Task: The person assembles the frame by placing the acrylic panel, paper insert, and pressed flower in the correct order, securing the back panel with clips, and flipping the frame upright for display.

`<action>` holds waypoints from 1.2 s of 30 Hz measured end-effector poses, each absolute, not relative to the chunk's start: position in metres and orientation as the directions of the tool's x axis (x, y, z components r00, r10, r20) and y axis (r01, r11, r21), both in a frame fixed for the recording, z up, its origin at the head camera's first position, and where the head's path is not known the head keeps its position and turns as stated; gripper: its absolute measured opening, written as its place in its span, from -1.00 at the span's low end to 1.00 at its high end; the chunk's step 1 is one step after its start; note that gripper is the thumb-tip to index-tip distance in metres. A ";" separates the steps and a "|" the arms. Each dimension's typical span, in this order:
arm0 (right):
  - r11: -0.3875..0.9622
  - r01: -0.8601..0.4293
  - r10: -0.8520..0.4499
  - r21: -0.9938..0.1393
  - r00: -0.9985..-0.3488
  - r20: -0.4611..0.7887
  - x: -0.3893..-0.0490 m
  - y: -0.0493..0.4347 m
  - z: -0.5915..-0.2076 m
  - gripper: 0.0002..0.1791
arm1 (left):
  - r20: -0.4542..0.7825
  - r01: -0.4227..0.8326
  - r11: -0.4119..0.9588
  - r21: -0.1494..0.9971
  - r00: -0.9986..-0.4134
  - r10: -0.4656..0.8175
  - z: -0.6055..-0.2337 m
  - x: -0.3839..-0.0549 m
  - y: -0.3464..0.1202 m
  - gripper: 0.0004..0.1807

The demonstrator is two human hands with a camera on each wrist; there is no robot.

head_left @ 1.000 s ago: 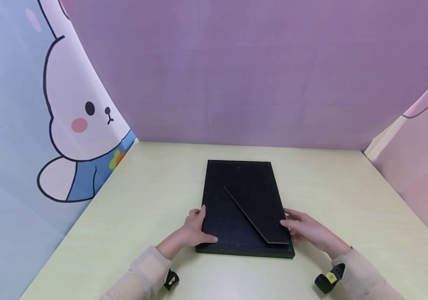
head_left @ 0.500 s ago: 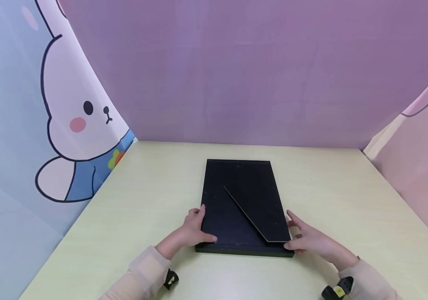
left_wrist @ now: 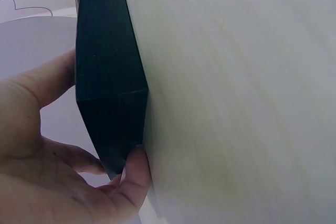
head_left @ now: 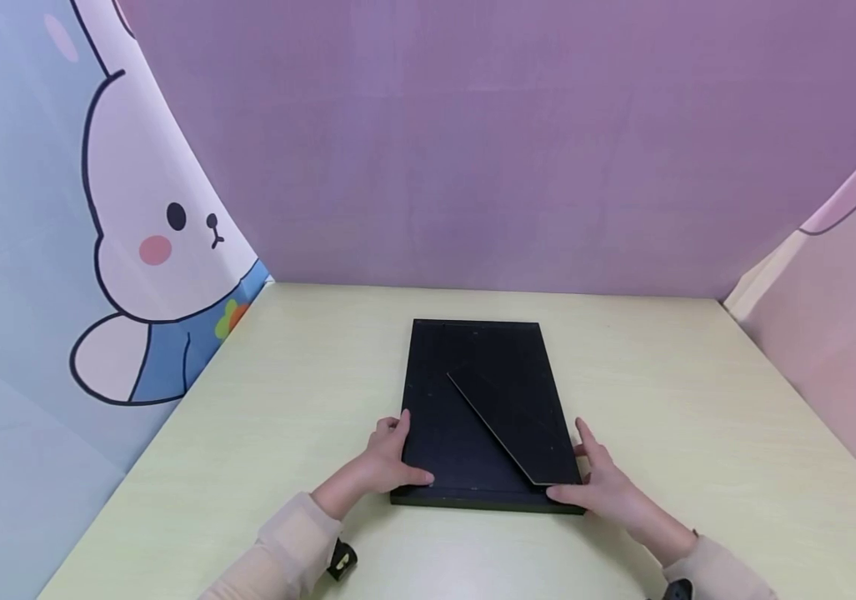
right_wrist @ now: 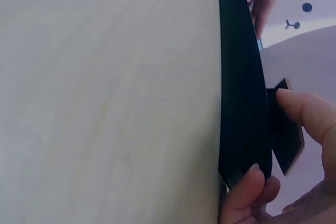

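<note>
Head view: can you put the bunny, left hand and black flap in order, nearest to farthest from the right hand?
From the right hand:
1. Black flap, close by, on the board.
2. Left hand, at the board's left edge.
3. Bunny, on the left wall.

Worn items, both arms: long sleeves noted, pale beige with a faint pink cast. On the left sleeve [head_left: 285, 537], soft creases are seen and the cuff is ended short of the left hand [head_left: 382, 463]. The right sleeve [head_left: 723, 571] is matched in colour; its cuff is ended short of the right hand [head_left: 608, 492]. Below the left cuff, a compact black wrist unit [head_left: 341, 560] is worn, marked with a small pale-yellow patch. By the right cuff, a rounded black device [head_left: 678, 590] is partly cut off by the frame edge.
</note>
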State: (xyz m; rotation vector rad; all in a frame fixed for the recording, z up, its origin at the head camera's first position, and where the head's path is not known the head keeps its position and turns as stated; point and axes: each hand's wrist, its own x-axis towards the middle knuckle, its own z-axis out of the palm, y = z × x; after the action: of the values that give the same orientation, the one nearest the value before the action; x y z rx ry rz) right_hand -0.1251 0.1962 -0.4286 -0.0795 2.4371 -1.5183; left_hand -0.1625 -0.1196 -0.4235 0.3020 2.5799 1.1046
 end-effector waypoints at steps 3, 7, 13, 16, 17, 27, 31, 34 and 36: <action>0.457 0.089 -0.172 -0.885 -0.967 -0.186 -0.124 0.193 -0.430 0.25 | -0.202 0.073 0.681 0.729 -0.927 0.316 -0.424 -0.163 -0.120 0.10; 0.477 0.073 -0.158 -0.876 -0.973 -0.167 -0.124 0.191 -0.431 0.26 | -0.198 0.077 0.681 0.728 -0.928 0.317 -0.425 -0.163 -0.120 0.10; 0.569 0.007 -0.147 -0.822 -0.983 -0.110 -0.124 0.189 -0.431 0.24 | -0.201 0.078 0.683 0.726 -0.926 0.319 -0.425 -0.163 -0.121 0.10; 0.585 -0.013 -0.151 -0.811 -0.984 -0.093 -0.123 0.188 -0.431 0.23 | -0.201 0.080 0.685 0.724 -0.926 0.320 -0.425 -0.163 -0.121 0.09; 0.585 -0.016 -0.152 -0.811 -0.984 -0.090 -0.123 0.187 -0.431 0.23 | -0.201 0.080 0.685 0.724 -0.926 0.320 -0.425 -0.163 -0.121 0.09; 0.578 -0.058 -0.148 -0.814 -0.988 -0.034 -0.122 0.186 -0.433 0.18 | -0.197 0.084 0.687 0.721 -0.926 0.321 -0.425 -0.162 -0.120 0.09; 0.628 -0.112 -0.146 -0.770 -0.989 0.025 -0.120 0.183 -0.436 0.14 | -0.197 0.082 0.687 0.722 -0.927 0.318 -0.425 -0.162 -0.120 0.09; 0.677 -0.117 -0.131 -0.727 -0.991 0.037 -0.118 0.180 -0.437 0.11 | -0.197 0.081 0.687 0.722 -0.928 0.317 -0.425 -0.162 -0.119 0.09; 0.690 -0.112 -0.124 -0.715 -0.992 0.036 -0.117 0.179 -0.437 0.10 | -0.199 0.080 0.687 0.723 -0.927 0.317 -0.425 -0.162 -0.119 0.09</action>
State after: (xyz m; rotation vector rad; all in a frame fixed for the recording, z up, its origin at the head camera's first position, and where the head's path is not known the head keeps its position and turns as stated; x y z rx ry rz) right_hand -0.1171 0.1792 -0.4370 -0.2000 2.8736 -1.2149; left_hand -0.1617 -0.1194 -0.4248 0.3143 2.5915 1.0892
